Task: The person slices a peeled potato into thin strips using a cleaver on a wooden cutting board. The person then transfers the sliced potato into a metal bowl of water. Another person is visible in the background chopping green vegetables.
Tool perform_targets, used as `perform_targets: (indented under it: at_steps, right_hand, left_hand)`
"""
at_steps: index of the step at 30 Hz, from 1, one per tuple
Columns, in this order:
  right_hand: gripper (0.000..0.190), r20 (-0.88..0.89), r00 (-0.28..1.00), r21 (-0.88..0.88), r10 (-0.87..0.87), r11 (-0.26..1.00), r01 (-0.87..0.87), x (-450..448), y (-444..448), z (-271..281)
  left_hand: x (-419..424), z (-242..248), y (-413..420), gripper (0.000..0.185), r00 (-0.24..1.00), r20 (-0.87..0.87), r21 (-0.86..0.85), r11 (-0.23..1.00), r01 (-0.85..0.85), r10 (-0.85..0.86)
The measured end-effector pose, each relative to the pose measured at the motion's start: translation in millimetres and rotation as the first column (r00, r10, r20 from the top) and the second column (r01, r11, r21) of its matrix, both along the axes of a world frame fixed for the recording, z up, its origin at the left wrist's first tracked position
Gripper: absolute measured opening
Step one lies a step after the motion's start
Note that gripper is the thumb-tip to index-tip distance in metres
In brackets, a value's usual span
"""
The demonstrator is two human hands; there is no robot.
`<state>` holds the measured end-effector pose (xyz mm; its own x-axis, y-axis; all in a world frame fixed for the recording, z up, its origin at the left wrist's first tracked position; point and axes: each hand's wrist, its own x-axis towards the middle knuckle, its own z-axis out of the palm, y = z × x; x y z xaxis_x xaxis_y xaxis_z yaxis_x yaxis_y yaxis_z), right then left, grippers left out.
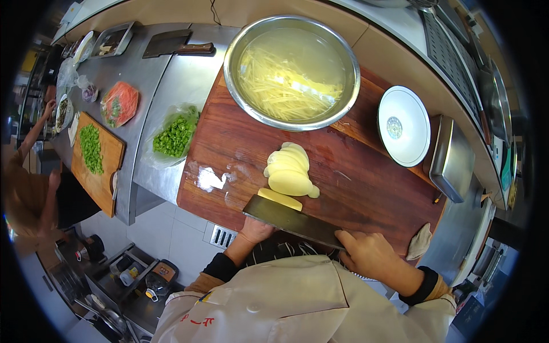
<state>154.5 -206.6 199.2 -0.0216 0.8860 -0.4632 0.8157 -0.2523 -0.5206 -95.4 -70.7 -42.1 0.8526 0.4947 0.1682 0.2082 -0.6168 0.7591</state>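
Note:
My right hand (372,252) grips the handle of a dark-bladed cleaver (296,221). Its broad blade slants across the front of a reddish-brown wooden cutting board (240,141). Beside the blade's far edge lies a thick pale-yellow piece (279,200), likely peeled potato, partly covered by the blade. Just beyond it, thin potato slices (291,171) overlap in a fanned stack. My left hand (258,230) is at the board's near edge; the blade hides its fingers, so what it holds or touches cannot be seen.
A steel basin (227,81) holds pale shreds in water. Right of it stand a white bowl (409,141) and a steel container (454,158). A cloth (420,241) lies at front right. Leftward are bagged green peppers (173,137) and another cleaver (167,44). Another person (32,197) stands far left.

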Motion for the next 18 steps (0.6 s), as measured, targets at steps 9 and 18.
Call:
perform_targets:
  at_steps: [9,18]
  right_hand:
    - [0.039,0.008,0.999,-0.148,0.053,0.988,-0.051,-1.1,15.1,-7.2]
    - [0.023,-0.066,0.997,0.034,0.030,0.999,-0.028,-3.1,24.0,-36.4]
  left_hand:
    - [-7.2,-10.8,-4.8,0.054,0.999,-0.040,-0.019,1.000,0.024,-0.025]
    - [-6.4,-3.3,-8.0,0.053,1.000,0.027,0.376,0.926,-0.021,0.012]
